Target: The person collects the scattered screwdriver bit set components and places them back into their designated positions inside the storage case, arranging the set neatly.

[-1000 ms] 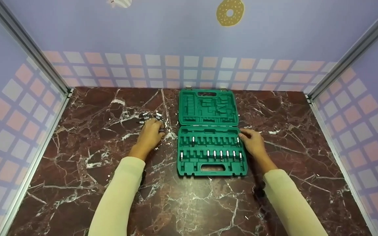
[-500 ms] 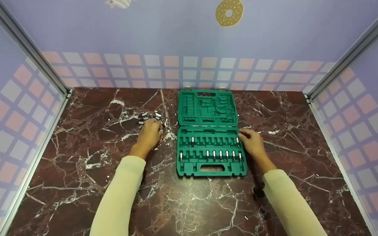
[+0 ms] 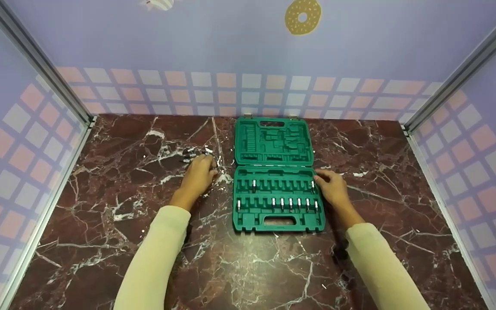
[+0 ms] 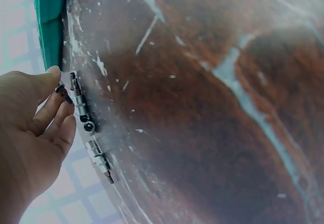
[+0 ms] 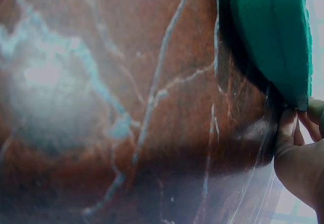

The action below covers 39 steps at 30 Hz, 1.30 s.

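An open green tool case (image 3: 278,220) lies on the marble table, with several silver bit sockets (image 3: 290,203) standing in its two slotted rows. Left of the case, my left hand (image 3: 198,174) pinches a small bit socket (image 4: 63,93) between thumb and fingers; its dark tip shows in the left wrist view. Right beside those fingers, a small pile of bit sockets (image 4: 98,158) lies on the table. My right hand (image 3: 332,187) grips the case's right edge near the hinge, thumb and fingers at the rim; the right wrist view shows the fingertips at the green wall (image 5: 276,37).
The marble table (image 3: 248,275) has pale veins and white specks. Purple walls (image 3: 213,47) with a checkered band enclose it at the back and both sides. The case's lid (image 3: 272,140) lies folded back toward the rear wall.
The left hand has shifted slightly at the pile, with its fingers drawn together around a bit socket. The right hand and the case have stayed in place.
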Each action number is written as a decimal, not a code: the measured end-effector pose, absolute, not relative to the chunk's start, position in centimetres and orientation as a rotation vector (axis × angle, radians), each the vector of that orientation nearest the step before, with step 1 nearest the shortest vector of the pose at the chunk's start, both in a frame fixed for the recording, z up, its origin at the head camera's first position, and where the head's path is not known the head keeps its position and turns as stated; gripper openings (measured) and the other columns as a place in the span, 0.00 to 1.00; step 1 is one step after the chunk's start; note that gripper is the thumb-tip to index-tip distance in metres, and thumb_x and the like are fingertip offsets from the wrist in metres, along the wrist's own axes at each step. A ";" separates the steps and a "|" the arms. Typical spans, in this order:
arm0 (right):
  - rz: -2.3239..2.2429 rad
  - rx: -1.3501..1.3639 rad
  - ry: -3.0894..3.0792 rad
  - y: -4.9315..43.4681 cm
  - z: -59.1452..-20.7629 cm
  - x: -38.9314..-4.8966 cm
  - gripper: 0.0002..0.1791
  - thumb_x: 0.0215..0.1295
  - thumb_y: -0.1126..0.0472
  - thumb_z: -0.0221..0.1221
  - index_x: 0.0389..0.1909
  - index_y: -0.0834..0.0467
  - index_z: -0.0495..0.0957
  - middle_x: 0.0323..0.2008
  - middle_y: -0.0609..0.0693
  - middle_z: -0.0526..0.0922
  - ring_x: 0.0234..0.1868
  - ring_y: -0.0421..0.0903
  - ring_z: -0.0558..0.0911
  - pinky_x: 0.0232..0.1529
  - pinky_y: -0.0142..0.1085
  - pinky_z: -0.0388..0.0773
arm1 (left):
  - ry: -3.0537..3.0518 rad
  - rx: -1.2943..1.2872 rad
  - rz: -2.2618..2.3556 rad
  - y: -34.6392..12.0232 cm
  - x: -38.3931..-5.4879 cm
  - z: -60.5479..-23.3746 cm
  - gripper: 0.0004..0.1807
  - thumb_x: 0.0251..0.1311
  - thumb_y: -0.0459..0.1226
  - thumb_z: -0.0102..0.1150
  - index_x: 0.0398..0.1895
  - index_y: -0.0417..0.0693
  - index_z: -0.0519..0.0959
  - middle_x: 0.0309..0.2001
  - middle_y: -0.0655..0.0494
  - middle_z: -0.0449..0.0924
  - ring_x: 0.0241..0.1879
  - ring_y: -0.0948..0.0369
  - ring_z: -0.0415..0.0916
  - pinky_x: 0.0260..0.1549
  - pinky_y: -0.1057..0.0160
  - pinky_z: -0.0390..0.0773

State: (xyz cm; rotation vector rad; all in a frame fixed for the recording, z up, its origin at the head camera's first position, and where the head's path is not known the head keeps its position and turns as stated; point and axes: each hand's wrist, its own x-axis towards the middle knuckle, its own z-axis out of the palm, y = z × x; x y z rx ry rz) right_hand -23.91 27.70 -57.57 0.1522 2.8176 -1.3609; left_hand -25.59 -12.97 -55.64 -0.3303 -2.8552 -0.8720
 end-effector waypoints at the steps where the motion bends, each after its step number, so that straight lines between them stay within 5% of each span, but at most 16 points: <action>1: -1.364 0.153 2.819 27.7 -57.6 -23.9 0.19 0.76 0.59 0.59 0.63 0.62 0.81 0.62 0.65 0.81 0.64 0.61 0.79 0.65 0.55 0.75 | -2.851 -0.329 -0.883 -12.9 -25.6 -55.5 0.08 0.60 0.28 0.68 0.37 0.37 0.78 0.39 0.41 0.79 0.46 0.42 0.77 0.51 0.44 0.78; 39: -1.364 0.123 2.852 27.6 -57.6 -23.8 0.18 0.75 0.61 0.60 0.61 0.63 0.81 0.59 0.65 0.82 0.61 0.61 0.80 0.62 0.55 0.75 | -2.773 -0.539 -1.137 -8.6 -22.1 -52.6 0.06 0.59 0.26 0.70 0.38 0.36 0.82 0.37 0.44 0.82 0.37 0.51 0.81 0.39 0.55 0.84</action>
